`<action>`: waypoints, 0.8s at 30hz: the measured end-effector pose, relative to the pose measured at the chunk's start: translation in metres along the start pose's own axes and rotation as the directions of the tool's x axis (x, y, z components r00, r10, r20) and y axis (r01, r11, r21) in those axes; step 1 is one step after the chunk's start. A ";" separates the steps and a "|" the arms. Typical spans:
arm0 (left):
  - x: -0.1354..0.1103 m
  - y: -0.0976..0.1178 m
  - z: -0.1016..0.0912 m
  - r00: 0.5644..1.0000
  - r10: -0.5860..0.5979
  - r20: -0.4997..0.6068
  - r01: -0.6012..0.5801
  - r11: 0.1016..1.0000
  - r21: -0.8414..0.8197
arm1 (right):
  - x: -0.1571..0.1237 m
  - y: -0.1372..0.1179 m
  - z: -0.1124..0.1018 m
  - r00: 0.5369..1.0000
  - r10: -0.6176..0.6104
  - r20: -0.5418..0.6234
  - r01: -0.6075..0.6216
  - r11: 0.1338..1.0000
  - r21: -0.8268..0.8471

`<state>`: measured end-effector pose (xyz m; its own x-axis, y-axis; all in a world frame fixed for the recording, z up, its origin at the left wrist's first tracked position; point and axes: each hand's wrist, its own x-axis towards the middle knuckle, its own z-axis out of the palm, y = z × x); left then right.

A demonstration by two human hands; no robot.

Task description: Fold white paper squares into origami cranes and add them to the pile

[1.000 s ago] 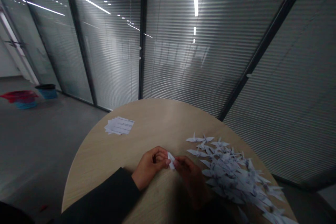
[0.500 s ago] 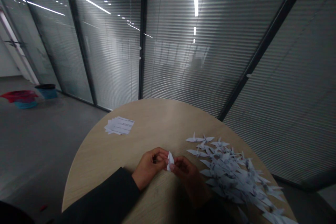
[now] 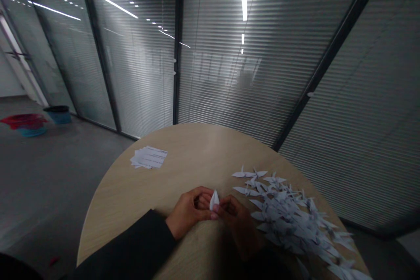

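Note:
A small piece of folded white paper [image 3: 214, 200], pointed at the top, is held upright between my hands above the near part of the table. My left hand [image 3: 191, 208] grips it from the left, its fingers behind the paper and its thumb low in front. From the right, my right hand [image 3: 236, 218] pinches its lower part between thumb and fingers. Just right of my right hand lies a heap of folded white paper cranes [image 3: 288, 214], many of them overlapping.
The round wooden table [image 3: 200, 148] carries a small stack of printed paper sheets [image 3: 149, 157] at its left. Glass partitions with blinds [image 3: 229, 96] stand behind it. On the floor at left are a blue bin [image 3: 59, 116] and a blue bin with a red liner [image 3: 28, 123].
The folded paper has turned slightly and shows a broader face. My left thumb has moved down to its base, and its fingers have opened a little behind it.

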<state>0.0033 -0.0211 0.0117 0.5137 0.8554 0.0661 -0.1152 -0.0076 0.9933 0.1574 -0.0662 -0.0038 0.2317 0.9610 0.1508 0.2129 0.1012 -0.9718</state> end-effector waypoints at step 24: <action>-0.003 -0.007 0.001 0.993 0.110 0.033 -0.113 0.983 0.144 | -0.006 -0.019 -0.003 0.998 -0.043 -0.040 0.036 0.985 -0.167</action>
<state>0.0039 -0.0241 0.0046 0.5258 0.8318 0.1778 -0.0488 -0.1792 0.9826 0.1551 -0.0751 0.0139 0.2603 0.9447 0.1996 0.3769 0.0909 -0.9218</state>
